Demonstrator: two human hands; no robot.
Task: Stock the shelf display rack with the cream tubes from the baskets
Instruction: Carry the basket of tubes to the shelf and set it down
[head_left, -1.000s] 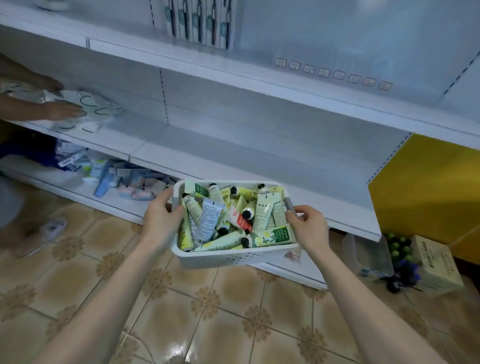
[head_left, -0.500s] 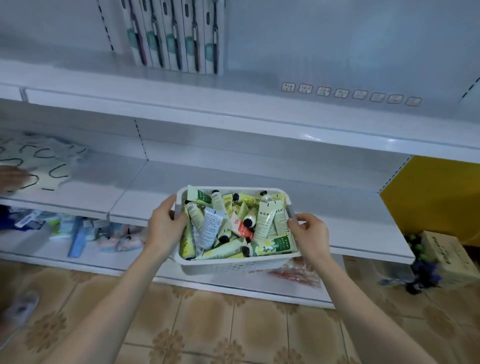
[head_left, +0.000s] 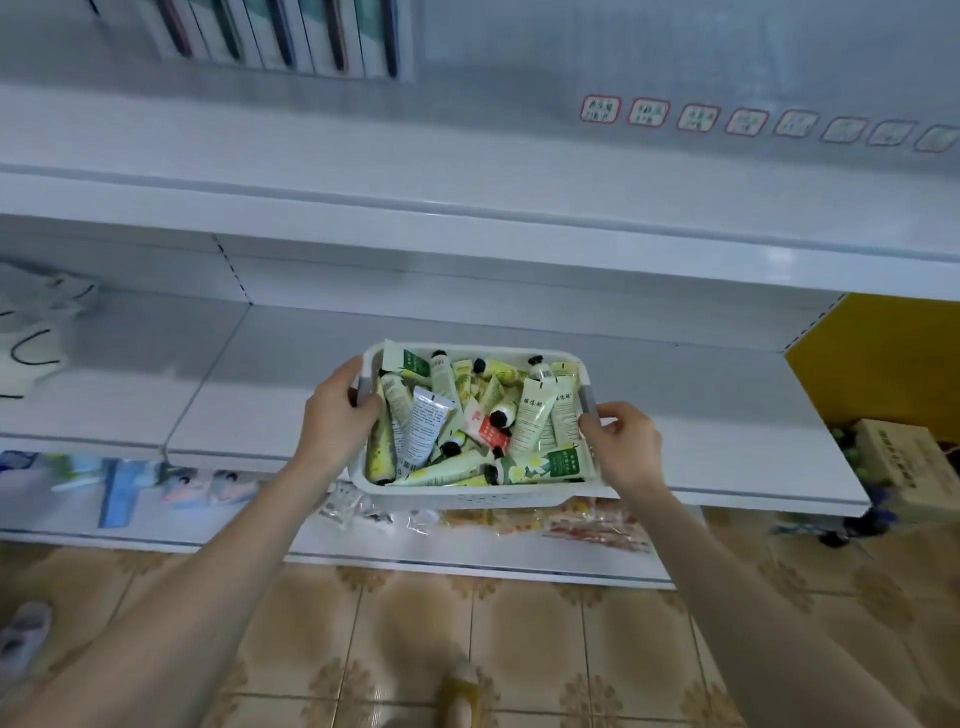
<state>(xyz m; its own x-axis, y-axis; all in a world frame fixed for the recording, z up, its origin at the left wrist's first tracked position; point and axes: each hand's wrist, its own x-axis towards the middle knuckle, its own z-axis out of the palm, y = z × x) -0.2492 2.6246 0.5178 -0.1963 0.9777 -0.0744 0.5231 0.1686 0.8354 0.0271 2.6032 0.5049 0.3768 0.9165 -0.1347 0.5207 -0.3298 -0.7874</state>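
A white plastic basket (head_left: 483, 498) full of several cream tubes (head_left: 426, 426), green, yellow and white with black caps, hangs in front of the white middle shelf (head_left: 701, 415). My left hand (head_left: 337, 415) grips its left rim and handle. My right hand (head_left: 621, 447) grips its right rim and handle. The basket's front edge overhangs the shelf edge; I cannot tell whether its base touches the shelf.
The upper shelf (head_left: 467, 208) carries boxed toothbrushes (head_left: 291, 36) and price tags (head_left: 696, 119). Packets (head_left: 571, 519) and blue items (head_left: 119, 488) lie on the bottom shelf. White bags (head_left: 31, 338) are at the left, a cardboard box (head_left: 914, 467) by the yellow wall at the right. My foot (head_left: 460, 696) stands on the tiled floor.
I have stepped closer and raised the basket toward the middle shelf. The other person's hands at the left have left the view. Both my hands keep the same grip.
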